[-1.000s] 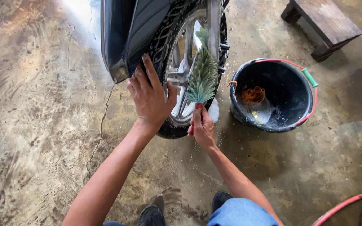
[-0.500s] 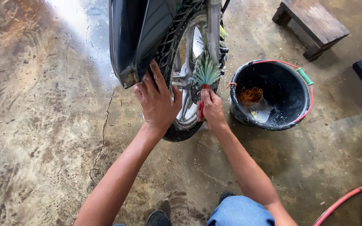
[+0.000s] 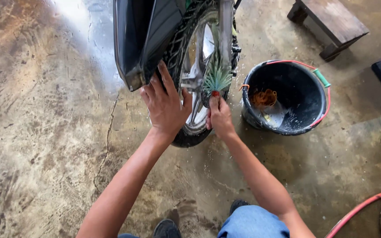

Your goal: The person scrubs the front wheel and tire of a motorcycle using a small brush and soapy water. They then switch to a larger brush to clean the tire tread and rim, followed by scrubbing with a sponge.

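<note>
A motorcycle rear wheel (image 3: 190,75) with a knobbly black tyre and silver rim stands before me under a black mudguard (image 3: 140,39). My left hand (image 3: 166,105) lies flat on the tyre, fingers spread. My right hand (image 3: 219,115) grips the red handle of a green bristle brush (image 3: 217,77), whose bristles press into the rim beside the spokes. Both forearms reach up from the bottom of the view.
A black bucket (image 3: 287,121) with a red handle holds foamy water and an orange scrubber, right of the wheel. A wooden stool (image 3: 331,24) stands far right. A red hose (image 3: 362,207) curves at lower right. The concrete floor is wet and cracked.
The brush has moved up and deeper into the rim, and my right hand has followed it. My left hand has stayed on the tyre. The view has shifted slightly closer.
</note>
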